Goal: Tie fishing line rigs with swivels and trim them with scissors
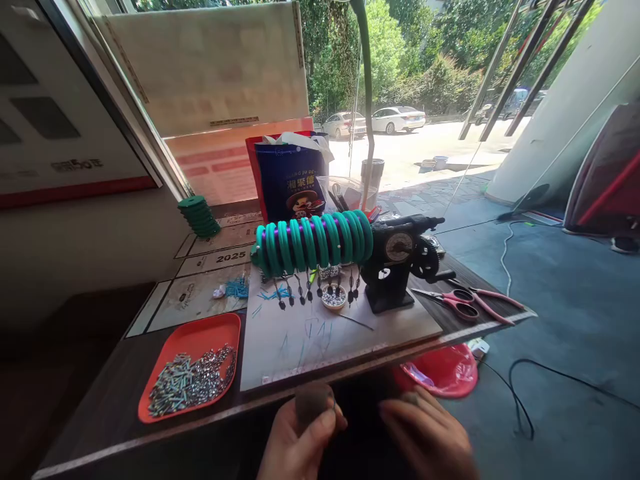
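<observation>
The dark piece (314,403) is at the left hand (306,433), in front of the near edge of the desk (107,380). This hand is closed on it, with the thumb against the fingers. The piece seems rounded and dull, but I cannot tell its material. The right hand (430,427) is just beside, with bent fingers; it is blurred, so I cannot tell whether it grips something. If the left thumb becomes loose, the piece could fall below the desk, perhaps into the red bin (463,377).

Beyond the hands lies the pale, flat board (300,347), with a small round dish (334,305) of shiny white beads. Dark weights (320,292) hang close to this dish; a careless sleeve could catch them or spill the beads. Above, thick green rings (315,241), soft in look, are set in a row on the black metal stand (390,283).

To the left, the smooth orange tray (200,335) carries many small metal parts; being near the edge, it could be pushed off. To the right, the scissors (453,304) and the pliers (503,298) lie with handles near the edge, so a knock could drop them.
</observation>
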`<state>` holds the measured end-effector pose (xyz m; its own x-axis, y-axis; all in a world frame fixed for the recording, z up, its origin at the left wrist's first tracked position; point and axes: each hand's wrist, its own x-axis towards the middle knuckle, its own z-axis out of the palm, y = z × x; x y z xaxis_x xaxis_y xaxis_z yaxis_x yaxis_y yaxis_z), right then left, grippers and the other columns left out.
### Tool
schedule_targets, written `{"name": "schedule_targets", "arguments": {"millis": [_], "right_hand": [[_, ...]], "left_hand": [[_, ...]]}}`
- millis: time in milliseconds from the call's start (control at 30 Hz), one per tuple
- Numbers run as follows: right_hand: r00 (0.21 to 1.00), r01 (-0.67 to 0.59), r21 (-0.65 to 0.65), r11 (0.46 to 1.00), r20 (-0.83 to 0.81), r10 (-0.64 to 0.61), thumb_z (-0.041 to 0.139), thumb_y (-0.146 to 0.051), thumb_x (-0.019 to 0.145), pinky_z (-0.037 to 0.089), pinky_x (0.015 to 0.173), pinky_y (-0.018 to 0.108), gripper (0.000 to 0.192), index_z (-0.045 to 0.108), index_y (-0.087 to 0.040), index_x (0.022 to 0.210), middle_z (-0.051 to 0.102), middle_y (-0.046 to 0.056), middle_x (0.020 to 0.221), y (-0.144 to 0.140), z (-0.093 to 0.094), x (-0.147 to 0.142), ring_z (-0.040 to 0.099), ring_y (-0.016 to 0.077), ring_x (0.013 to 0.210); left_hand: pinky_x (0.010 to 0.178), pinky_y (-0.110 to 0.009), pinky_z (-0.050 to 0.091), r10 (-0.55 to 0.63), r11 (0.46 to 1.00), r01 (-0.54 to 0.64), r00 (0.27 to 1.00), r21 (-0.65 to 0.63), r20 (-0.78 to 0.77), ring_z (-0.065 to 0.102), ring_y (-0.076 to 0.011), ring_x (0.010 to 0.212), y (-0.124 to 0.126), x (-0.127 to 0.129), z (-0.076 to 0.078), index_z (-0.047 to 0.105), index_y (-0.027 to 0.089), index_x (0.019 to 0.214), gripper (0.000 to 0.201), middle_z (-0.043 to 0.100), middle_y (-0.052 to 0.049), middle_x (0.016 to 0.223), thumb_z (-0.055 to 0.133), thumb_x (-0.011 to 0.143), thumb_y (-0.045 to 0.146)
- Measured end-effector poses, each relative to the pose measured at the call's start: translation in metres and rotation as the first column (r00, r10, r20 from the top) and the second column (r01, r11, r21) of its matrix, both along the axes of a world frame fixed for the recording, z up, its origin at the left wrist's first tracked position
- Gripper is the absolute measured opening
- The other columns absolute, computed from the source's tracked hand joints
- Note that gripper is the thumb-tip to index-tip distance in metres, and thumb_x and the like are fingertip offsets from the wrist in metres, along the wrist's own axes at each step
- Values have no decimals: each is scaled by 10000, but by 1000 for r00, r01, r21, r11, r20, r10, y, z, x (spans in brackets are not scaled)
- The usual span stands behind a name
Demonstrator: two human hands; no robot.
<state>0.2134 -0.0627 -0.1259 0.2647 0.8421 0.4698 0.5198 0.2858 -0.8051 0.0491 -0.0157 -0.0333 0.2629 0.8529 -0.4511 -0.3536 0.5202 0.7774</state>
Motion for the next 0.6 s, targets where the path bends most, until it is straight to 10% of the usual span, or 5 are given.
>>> {"name": "schedule_targets", "arguments": {"millis": [133, 300, 467, 600], "right_hand": [[852, -253, 235, 938, 513, 101, 552, -171, 791, 359, 450, 263, 170, 700, -241, 836, 567, 14, 476, -2, 16, -5, 474, 132, 452], [760, -356, 167, 919, 624, 182, 471, -198, 847, 299, 421, 267, 212, 682, -212, 836, 534, 12, 439, 8, 21, -15, 430, 130, 422], [882, -346, 133, 929, 383, 274, 512, -135, 791, 427, 493, 234, 219, 601, -205, 979, 639, 15, 606, 8, 25, -15, 529, 132, 499], [956, -278, -159, 947, 54, 289, 498, -188, 835, 500, 705, 237, 181, 592, -209, 988, 672, 58, 909, 16, 44, -15, 627, 166, 817]], "left_hand": [[649, -199, 434, -132, 987, 127, 990, 100, 42, 528, -77, 624, 2, 11, 2, 645, 145, 596, 262, 571, 9, 670, 808, 491, 321], [577, -167, 407, -143, 986, 136, 988, 97, 65, 522, -61, 563, 3, 10, 2, 630, 138, 621, 248, 562, 15, 634, 789, 529, 304], [522, -164, 405, 37, 998, -36, 999, 56, -13, 487, -67, 568, 3, -2, 5, 641, 140, 631, 260, 573, 3, 655, 794, 511, 312], [459, -167, 395, 131, 984, -106, 976, 145, -172, 484, -87, 567, 5, -3, -1, 626, 132, 667, 283, 584, -11, 679, 769, 538, 340]]}}
